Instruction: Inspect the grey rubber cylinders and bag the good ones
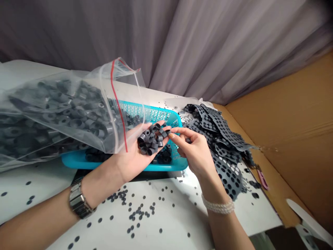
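Note:
My left hand (pixel 132 156) is palm up, its fingers stretched out under a heap of small dark grey plastic caps (pixel 149 139). At its fingertips my right hand (pixel 194 147) pinches one dark grey cap (pixel 168 132) between thumb and forefinger. Another dark piece (pixel 187 140) shows by its curled fingers. Below both hands stands a turquoise plastic basket (pixel 182 161) with more caps inside. A clear zip bag (pixel 114 104) with a red stripe, full of similar caps, lies over the basket's left part, its mouth toward my left hand.
Perforated dark grey sheets (pixel 223 135) are piled to the right of the basket. Many small black discs (pixel 140 213) lie scattered over the white table (pixel 177 229). Pink-handled scissors (pixel 262 180) lie near a cardboard panel (pixel 293 128) on the right. A grey curtain (pixel 195 48) hangs behind.

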`<state>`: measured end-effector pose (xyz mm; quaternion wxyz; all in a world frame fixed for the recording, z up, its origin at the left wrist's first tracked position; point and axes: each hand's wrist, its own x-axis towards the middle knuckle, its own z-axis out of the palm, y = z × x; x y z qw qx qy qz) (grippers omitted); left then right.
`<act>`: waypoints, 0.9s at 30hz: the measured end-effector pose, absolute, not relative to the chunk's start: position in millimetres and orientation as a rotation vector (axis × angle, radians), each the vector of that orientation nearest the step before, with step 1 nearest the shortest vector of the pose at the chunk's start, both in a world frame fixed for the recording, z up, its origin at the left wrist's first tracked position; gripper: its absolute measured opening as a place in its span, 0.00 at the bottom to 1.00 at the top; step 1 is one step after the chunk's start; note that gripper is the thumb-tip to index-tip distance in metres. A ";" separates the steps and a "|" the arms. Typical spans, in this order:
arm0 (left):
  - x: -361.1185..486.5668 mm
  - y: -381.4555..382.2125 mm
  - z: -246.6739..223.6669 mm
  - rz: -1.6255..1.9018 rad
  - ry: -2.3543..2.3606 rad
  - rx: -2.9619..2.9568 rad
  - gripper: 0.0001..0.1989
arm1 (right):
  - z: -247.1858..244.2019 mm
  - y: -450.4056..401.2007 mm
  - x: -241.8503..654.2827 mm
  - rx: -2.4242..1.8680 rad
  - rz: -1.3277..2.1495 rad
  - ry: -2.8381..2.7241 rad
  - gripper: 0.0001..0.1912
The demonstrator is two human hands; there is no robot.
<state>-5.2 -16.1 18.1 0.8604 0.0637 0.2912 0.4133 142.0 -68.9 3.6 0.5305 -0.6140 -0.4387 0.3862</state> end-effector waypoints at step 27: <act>-7.7 -11.6 10.9 0.809 0.534 0.034 0.21 | 11.7 -66.5 148.5 -0.834 1.508 -0.439 0.11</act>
